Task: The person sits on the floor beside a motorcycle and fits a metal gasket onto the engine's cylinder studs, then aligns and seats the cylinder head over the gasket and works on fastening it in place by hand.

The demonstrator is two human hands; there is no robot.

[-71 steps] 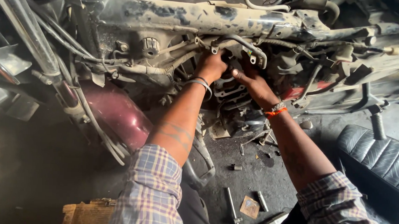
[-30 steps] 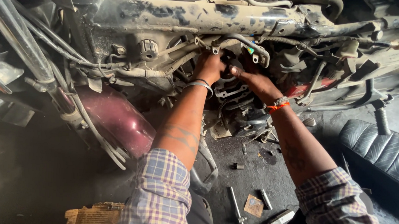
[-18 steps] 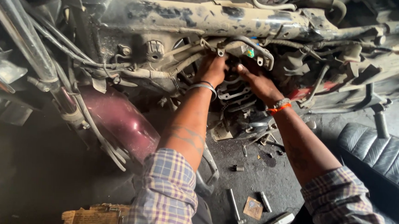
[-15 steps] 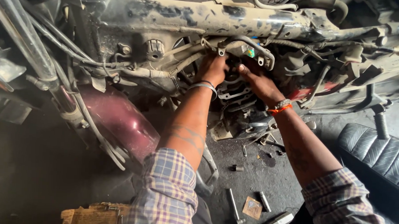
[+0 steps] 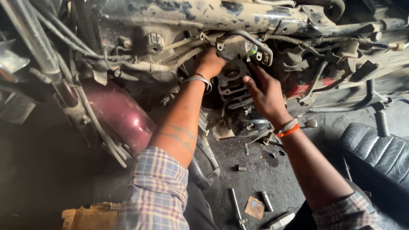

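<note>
Your left hand (image 5: 210, 62) is closed around the dirty grey metal engine part (image 5: 235, 49) under the dusty frame tube (image 5: 209, 11). Your right hand (image 5: 266, 92) is half open, fingers touching its lower side.

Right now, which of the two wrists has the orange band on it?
The right wrist, the one lower in the picture. Its band is orange and white. The left wrist wears a plain silver bangle instead.

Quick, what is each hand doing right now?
Left hand: reaching into the engine part; grip cannot be told.
Right hand: open, fingers spread, beside the same part.
</note>
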